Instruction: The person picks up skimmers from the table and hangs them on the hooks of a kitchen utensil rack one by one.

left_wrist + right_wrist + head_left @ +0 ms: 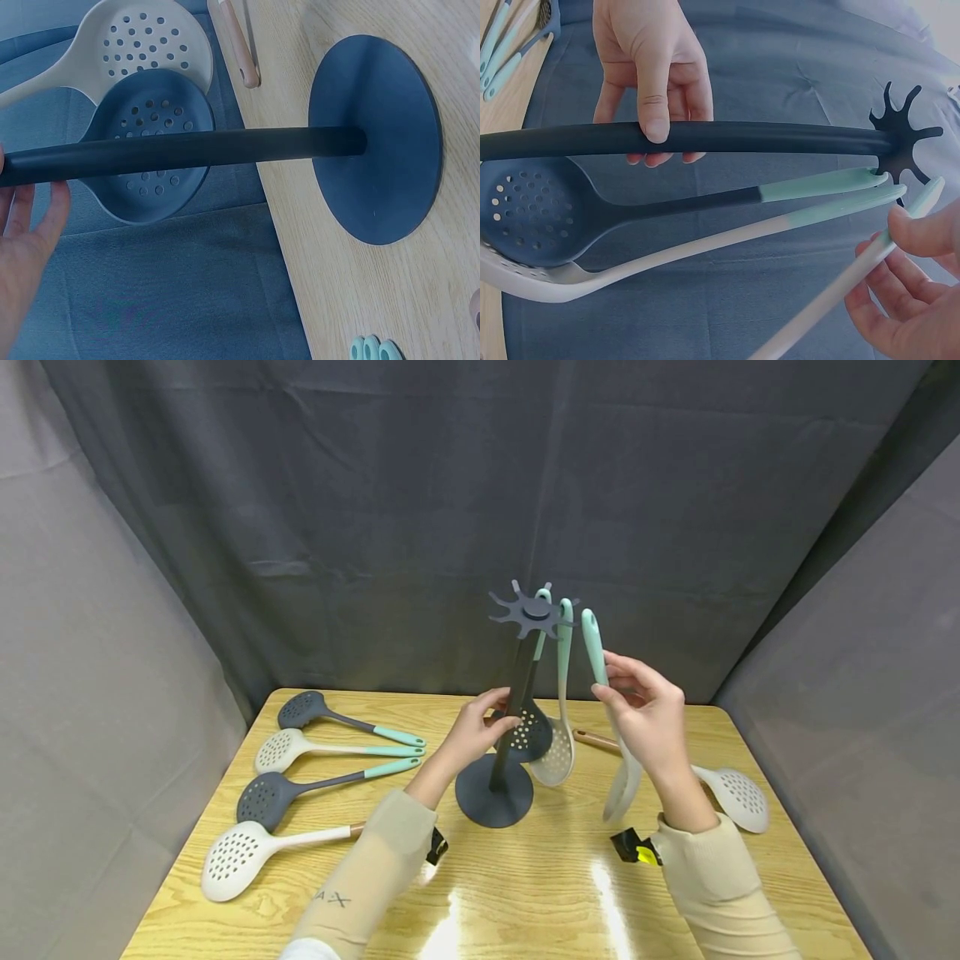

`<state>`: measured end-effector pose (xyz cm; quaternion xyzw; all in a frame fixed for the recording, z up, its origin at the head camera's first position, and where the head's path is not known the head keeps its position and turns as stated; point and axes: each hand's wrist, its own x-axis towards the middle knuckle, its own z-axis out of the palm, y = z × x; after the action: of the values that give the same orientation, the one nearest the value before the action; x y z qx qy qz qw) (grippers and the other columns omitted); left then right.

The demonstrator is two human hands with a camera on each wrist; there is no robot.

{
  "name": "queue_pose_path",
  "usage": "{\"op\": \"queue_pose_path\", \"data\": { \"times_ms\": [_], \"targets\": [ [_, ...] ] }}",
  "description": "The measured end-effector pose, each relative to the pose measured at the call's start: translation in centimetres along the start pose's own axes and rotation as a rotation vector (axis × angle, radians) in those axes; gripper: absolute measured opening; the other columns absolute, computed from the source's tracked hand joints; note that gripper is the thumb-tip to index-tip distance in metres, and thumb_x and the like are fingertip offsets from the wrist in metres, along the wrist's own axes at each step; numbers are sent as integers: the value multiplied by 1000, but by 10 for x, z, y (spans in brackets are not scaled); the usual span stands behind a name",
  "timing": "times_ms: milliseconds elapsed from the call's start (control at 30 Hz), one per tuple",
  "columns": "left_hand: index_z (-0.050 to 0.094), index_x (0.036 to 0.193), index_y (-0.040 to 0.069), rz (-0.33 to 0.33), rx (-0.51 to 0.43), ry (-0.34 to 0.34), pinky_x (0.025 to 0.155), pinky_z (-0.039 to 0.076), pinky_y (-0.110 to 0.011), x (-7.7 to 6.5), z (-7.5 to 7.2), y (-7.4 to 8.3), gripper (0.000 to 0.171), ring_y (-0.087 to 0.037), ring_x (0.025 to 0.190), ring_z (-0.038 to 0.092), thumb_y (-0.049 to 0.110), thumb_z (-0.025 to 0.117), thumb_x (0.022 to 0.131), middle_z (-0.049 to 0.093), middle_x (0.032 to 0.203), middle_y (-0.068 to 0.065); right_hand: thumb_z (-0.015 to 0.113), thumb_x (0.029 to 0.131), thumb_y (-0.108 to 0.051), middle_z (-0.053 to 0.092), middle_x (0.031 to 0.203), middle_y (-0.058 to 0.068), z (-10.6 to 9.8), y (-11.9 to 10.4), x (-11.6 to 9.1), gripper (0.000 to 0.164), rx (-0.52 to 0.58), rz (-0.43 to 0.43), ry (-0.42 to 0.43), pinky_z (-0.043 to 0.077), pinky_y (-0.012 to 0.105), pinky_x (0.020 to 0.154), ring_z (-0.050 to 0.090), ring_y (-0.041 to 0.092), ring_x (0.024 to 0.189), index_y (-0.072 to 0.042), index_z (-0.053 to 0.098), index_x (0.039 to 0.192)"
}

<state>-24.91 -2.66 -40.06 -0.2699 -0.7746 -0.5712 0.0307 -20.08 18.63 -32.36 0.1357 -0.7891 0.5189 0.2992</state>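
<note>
A dark utensil stand [518, 681] with a round base [375, 142] and a star-shaped hook top [907, 135] stands on the table. My left hand [480, 727] grips its pole, thumb on one side and fingers round the other. From the hooks hang a dark skimmer [547, 210] and a white skimmer [555, 756], both mint-handled. Just right of them, my right hand [648, 710] pinches a white utensil with a mint handle [593, 643] below the handle's top. This handle's end is close to the hooks. The held utensil's head is seen edge-on, so any holes are hidden.
Several skimmers, dark and white, lie in a row on the table's left, including a white one [232, 860] in front. Behind my right hand lies another white skimmer [738, 797] with a brown handle. Grey curtains [375, 527] enclose the table [555, 893].
</note>
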Motion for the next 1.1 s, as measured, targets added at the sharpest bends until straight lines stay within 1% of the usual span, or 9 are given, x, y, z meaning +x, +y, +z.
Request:
{"op": "queue_pose_path", "data": {
  "times_ms": [433, 633, 900, 1100],
  "targets": [
    [51, 123, -6, -6, 0, 3, 79, 52, -27, 0, 1, 0, 39, -30, 98, 54, 1, 61, 86, 57, 105, -21, 69, 75, 8, 63, 88, 17, 6, 2, 0, 35, 46, 21, -26, 49, 11, 64, 59, -2, 72, 0, 65, 109],
    [51, 122, -6, -8, -8, 0, 79, 52, -26, 0, 1, -1, 38, -30, 98, 55, 0, 60, 86, 56, 105, -21, 69, 76, 6, 64, 89, 18, 10, 1, 0, 35, 64, 16, -34, 49, 11, 64, 60, -2, 73, 0, 65, 110],
    [52, 122, -6, 1, -10, 6, 78, 52, -26, 0, 1, -1, 38, -31, 98, 55, 0, 61, 86, 57, 104, -22, 69, 76, 6, 64, 89, 17, 16, 3, 0, 34, 70, 21, -32, 50, 11, 66, 59, -2, 73, 0, 65, 110],
    [52, 121, -6, 3, -5, 7, 78, 52, -26, 0, 1, -1, 37, -30, 97, 55, 0, 60, 86, 57, 104, -21, 69, 76, 6, 64, 89, 18, 20, 2, 0, 34, 87, 32, -32, 50, 11, 66, 59, -1, 73, 1, 65, 110]
  ]
}}
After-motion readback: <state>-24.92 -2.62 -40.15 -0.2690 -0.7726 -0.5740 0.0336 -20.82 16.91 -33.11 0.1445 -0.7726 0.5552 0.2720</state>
